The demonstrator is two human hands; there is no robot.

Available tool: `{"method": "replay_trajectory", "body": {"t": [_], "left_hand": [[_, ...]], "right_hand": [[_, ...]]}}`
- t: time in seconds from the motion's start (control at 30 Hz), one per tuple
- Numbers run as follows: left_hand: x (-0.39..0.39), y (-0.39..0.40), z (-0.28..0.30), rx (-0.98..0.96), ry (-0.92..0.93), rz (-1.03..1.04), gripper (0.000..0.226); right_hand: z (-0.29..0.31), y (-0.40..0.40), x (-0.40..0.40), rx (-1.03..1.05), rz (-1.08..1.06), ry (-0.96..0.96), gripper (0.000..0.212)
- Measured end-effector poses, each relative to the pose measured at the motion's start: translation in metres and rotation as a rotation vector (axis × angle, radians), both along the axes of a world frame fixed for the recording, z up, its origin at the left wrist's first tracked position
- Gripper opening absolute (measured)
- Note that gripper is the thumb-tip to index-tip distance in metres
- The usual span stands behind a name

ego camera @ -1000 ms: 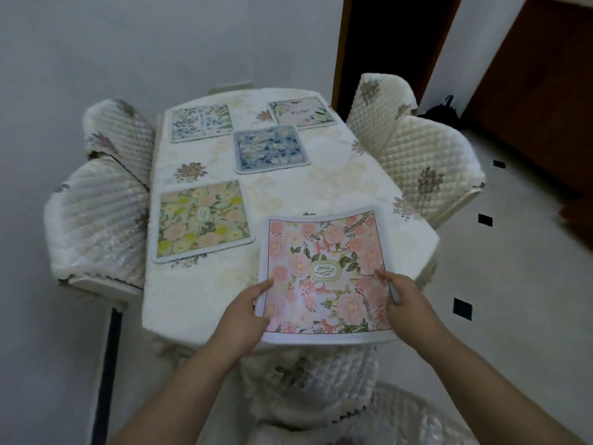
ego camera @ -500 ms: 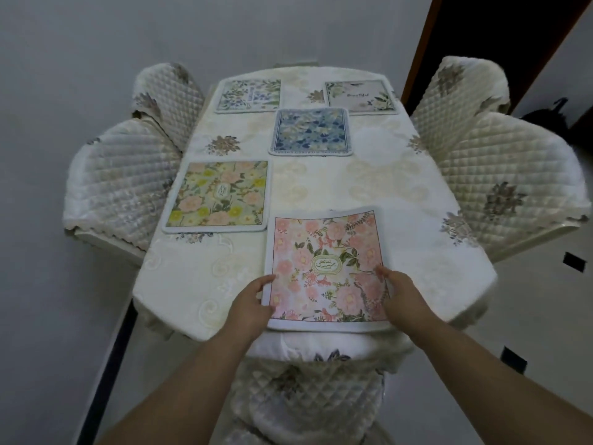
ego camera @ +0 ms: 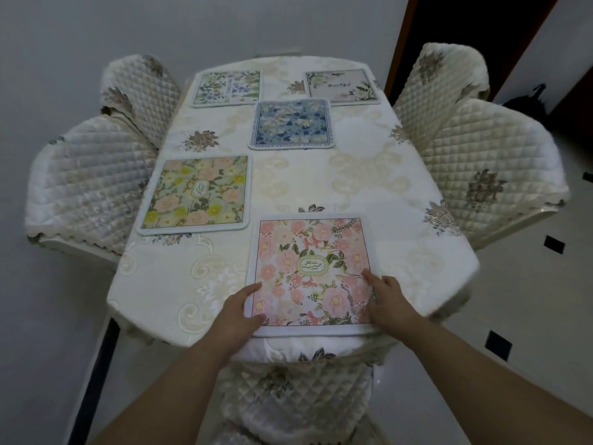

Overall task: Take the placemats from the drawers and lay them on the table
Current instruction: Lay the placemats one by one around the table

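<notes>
A pink floral placemat (ego camera: 308,271) lies flat on the table (ego camera: 321,184) close to its near edge. My left hand (ego camera: 239,311) holds the mat's lower left corner, thumb on top. My right hand (ego camera: 388,303) rests on its lower right corner, fingers on the mat. Several more placemats lie farther back: a yellow-green one (ego camera: 195,191) at the left, a blue one (ego camera: 290,123) in the middle, a white-and-blue one (ego camera: 226,88) at the far left and a beige one (ego camera: 341,86) at the far right. No drawers are in view.
Quilted covered chairs surround the table: two on the left (ego camera: 90,178), two on the right (ego camera: 487,168) and one tucked in right below me (ego camera: 301,396). A wall stands behind and to the left. A dark doorway (ego camera: 465,36) opens at the upper right.
The pink placemat has come down from a tilted hold to lie flat and square on the table. Both hands stayed at its near corners.
</notes>
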State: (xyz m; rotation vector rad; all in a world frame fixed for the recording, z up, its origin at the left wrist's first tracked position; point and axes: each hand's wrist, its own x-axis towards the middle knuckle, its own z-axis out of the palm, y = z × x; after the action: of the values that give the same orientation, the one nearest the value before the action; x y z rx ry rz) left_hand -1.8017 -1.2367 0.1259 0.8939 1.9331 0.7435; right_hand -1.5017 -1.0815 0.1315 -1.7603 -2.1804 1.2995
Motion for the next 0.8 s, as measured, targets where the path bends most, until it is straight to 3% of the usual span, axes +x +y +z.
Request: {"method": "replay_trajectory", "body": {"t": [0.37, 0.67, 0.8], "left_hand": [[0.002, 0.004, -0.002, 0.036, -0.005, 0.007, 0.065], [0.005, 0.004, -0.002, 0.02, 0.012, 0.018, 0.067], [0.01, 0.002, -0.002, 0.048, 0.064, 0.033, 0.067]], "right_hand": [[-0.006, 0.005, -0.002, 0.046, 0.052, -0.085, 0.079], [-0.004, 0.0, -0.004, 0.084, -0.049, -0.009, 0.077], [0.001, -0.005, 0.0, 0.069, -0.207, 0.062, 0.072]]}}
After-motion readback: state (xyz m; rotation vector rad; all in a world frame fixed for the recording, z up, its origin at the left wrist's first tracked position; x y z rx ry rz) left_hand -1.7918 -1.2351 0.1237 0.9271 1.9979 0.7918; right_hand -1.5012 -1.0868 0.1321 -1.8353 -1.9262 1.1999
